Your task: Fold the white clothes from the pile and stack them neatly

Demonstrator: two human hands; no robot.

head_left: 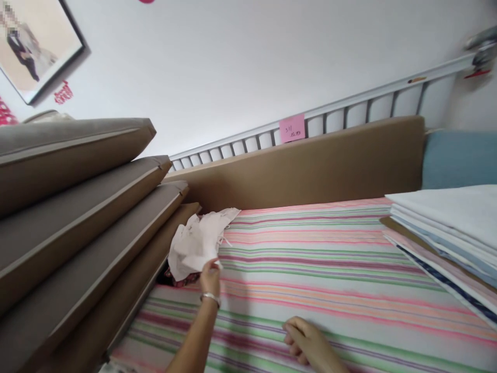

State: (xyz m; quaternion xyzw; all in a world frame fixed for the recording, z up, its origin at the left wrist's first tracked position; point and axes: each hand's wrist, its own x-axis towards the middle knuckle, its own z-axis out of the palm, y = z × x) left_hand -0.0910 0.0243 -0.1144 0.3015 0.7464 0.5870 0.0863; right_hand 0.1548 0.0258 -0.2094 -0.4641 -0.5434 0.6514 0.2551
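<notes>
My left hand (pixel 210 278), with a bracelet on the wrist, pinches the near edge of a crumpled white garment (pixel 200 241). Thin strings hang from the garment's right side, and its exact kind does not show. Beneath it a dark, pink-patterned cloth (pixel 187 280) peeks out. Both lie on a striped bed sheet (pixel 310 259), up against the stacked cushions. To the right, my right hand (pixel 305 342) hovers low over the sheet with fingers curled in and nothing visible in them.
Thick grey-and-brown cushions (pixel 85 191) are stacked on the left. A folded pile of cloth (pixel 450 223) lies at the right. Along the back run a brown padded panel (pixel 310 163) and a white radiator (pixel 353 115) bearing a pink note (pixel 292 128). A framed picture (pixel 42 46) hangs upper left.
</notes>
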